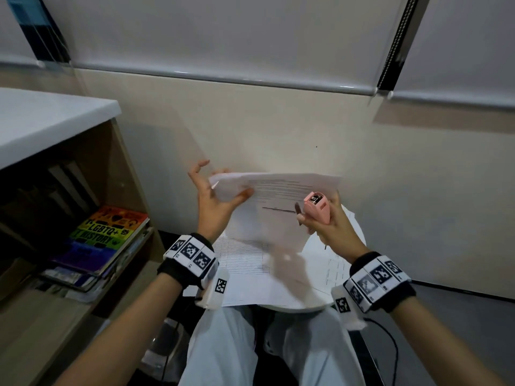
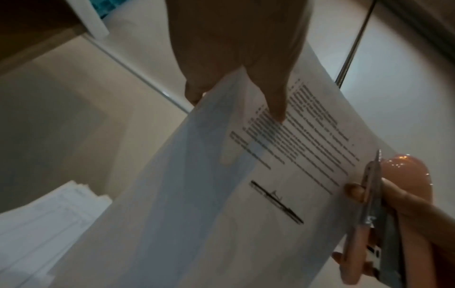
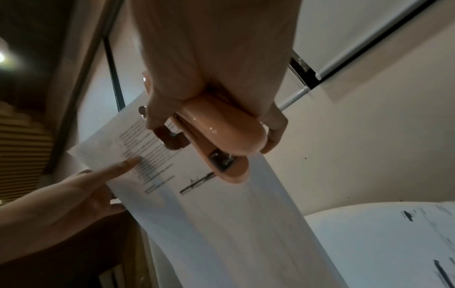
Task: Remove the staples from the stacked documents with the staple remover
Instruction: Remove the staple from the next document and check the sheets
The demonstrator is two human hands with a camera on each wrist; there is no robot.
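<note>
Above the lap — left hand [image 1: 214, 203] pinches document [image 1: 278, 207]; right hand [image 1: 331, 222] grips staple remover [image 1: 317, 207].

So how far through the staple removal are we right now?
Done: loose sheets already lie spread on the round table, though no pulled staples are visible. In hand: the left hand pinches a printed document held in the air, while the right hand grips the pink staple remover at its edge. Left: cannot tell how many stapled sets remain.
</note>
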